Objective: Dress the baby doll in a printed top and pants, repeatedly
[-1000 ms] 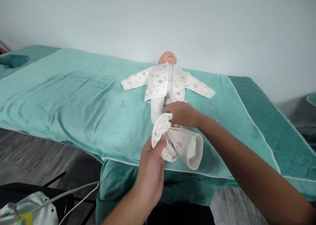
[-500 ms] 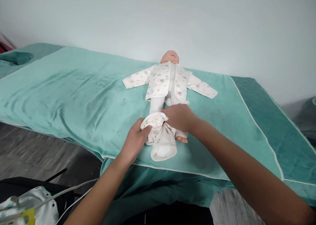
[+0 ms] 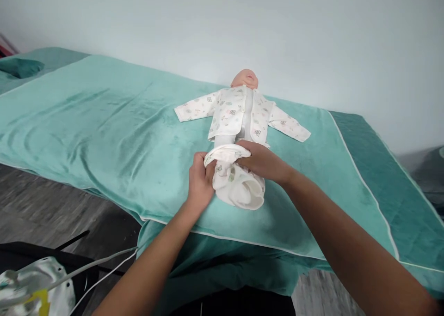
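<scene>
A baby doll [image 3: 244, 79] lies on its back on a teal towel [image 3: 104, 122], wearing an open white printed jacket [image 3: 229, 115] with the sleeves spread out. Bunched white printed baby trousers [image 3: 237, 184] sit over the doll's legs, their waistband up near its hips. My left hand [image 3: 199, 179] grips the left side of that waistband with closed fingers. On the right side of the waistband, my right hand [image 3: 265, 161] also holds the fabric. The doll's legs and feet are hidden under the trousers.
The towel covers a long padded table against a pale wall, with a darker teal cover [image 3: 388, 168] at the right end. A white cable [image 3: 100, 270] and a crumpled white item [image 3: 38, 286] lie low at the left, above dark flooring.
Both hands have drawn the trousers' waistband up the doll's legs toward its hips. The foot seen half a second ago is now covered.
</scene>
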`<state>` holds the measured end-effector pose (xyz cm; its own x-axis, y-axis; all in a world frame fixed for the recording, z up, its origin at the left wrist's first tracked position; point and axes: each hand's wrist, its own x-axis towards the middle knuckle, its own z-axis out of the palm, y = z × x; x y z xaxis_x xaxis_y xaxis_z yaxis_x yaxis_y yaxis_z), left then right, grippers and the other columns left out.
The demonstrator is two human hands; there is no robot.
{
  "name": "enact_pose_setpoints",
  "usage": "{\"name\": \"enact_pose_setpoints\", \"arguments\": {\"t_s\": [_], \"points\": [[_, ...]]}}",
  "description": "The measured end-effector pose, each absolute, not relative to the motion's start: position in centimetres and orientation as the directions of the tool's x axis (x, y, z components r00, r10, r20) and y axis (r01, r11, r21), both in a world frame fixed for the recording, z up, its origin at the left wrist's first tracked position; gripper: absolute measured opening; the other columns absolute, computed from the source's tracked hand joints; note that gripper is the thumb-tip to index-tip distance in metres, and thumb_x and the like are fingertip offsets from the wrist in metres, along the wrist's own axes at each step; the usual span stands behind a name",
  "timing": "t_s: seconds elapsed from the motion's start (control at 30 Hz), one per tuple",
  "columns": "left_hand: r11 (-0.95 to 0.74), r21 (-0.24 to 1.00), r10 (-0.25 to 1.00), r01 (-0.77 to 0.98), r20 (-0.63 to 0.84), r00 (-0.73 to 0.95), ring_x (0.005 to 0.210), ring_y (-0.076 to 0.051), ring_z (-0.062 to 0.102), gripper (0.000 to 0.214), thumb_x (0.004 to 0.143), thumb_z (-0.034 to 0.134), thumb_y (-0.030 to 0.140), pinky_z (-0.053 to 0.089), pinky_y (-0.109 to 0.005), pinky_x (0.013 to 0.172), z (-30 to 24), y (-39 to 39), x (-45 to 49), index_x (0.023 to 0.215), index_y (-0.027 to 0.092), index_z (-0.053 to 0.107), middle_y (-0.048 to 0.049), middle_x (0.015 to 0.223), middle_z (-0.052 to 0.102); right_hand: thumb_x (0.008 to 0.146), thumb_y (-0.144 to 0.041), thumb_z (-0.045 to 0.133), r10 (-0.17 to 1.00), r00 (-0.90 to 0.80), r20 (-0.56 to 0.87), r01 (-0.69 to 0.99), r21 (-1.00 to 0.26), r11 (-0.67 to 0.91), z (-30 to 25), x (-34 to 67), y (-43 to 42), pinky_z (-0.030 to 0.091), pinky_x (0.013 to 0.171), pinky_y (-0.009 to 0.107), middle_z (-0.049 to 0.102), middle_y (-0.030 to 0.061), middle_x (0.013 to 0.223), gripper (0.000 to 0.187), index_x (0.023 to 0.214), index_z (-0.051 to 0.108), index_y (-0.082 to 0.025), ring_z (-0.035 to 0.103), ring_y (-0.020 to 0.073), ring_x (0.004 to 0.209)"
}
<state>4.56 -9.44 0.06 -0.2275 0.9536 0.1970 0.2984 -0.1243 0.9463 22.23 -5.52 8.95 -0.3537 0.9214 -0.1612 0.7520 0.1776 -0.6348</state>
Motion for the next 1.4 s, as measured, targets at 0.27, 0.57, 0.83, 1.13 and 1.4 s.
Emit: {"name": "enact_pose_setpoints", "arguments": {"t_s": [0.27,0.57,0.83,1.13,1.4], "points": [[-0.159,0.969,0.954,0.188,0.2,-0.225,0.074,-0.016,0.055,0.025,0.099,0.049,0.045,0.041,-0.028,0.068,-0.4,-8.7,4.6,0.087,0.023,0.05,0.0017,0.079,0.059,0.073,-0.04,0.072,0.797,-0.486,-0.358,0.818,-0.507,0.271,9.7,21.8,-5.7,0.035,0.059,0.027,0.07,0.0003,0.076,0.02,0.077,0.066,-0.021,0.061,0.0179,0.07],[-0.039,0.987,0.986,0.157,0.012,0.169,0.082,-0.018,0.059,0.032,0.084,0.07,0.046,0.047,-0.027,0.068,1.0,-8.4,0.8,0.099,0.021,0.056,0.0001,0.089,0.061,0.078,-0.022,0.053,0.962,-0.247,-0.113,0.921,-0.337,0.197,7.8,20.6,-5.8,0.03,0.059,0.028,0.071,0.0006,0.078,0.007,0.073,0.059,-0.022,0.053,0.0158,0.066],[-0.042,0.955,0.928,0.295,-0.072,0.366,0.089,-0.021,0.061,0.036,0.075,0.071,0.029,0.048,-0.029,0.072,1.7,-8.7,-1.3,0.107,0.021,0.056,-0.0011,0.098,0.063,0.076,-0.027,0.06,0.892,-0.376,-0.251,0.85,-0.477,0.224,9.0,21.3,-5.4,0.033,0.06,0.027,0.072,-0.0011,0.079,0.007,0.072,0.06,-0.022,0.06,0.0169,0.072],[-0.382,0.781,0.92,0.495,0.373,0.122,0.077,-0.016,0.052,0.012,0.073,0.059,0.012,0.041,-0.03,0.071,1.7,-2.5,0.5,0.079,0.021,0.055,0.0016,0.08,0.058,0.077,-0.037,0.066,0.845,-0.455,-0.283,0.853,-0.412,0.321,9.0,21.6,-4.8,0.031,0.06,0.028,0.071,0.0008,0.079,0.019,0.071,0.059,-0.021,0.059,0.0175,0.07],[-0.359,0.727,0.867,0.585,0.493,-0.08,0.087,-0.016,0.051,0.015,0.086,0.052,0.007,0.04,-0.03,0.079,0.3,-0.3,3.3,0.088,0.022,0.051,-0.0018,0.093,0.054,0.081,-0.019,0.049,0.971,-0.225,-0.08,0.87,-0.466,0.163,7.8,20.3,-4.2,0.033,0.061,0.028,0.066,0.0014,0.068,0.013,0.068,0.048,-0.022,0.055,0.0161,0.065]]}}
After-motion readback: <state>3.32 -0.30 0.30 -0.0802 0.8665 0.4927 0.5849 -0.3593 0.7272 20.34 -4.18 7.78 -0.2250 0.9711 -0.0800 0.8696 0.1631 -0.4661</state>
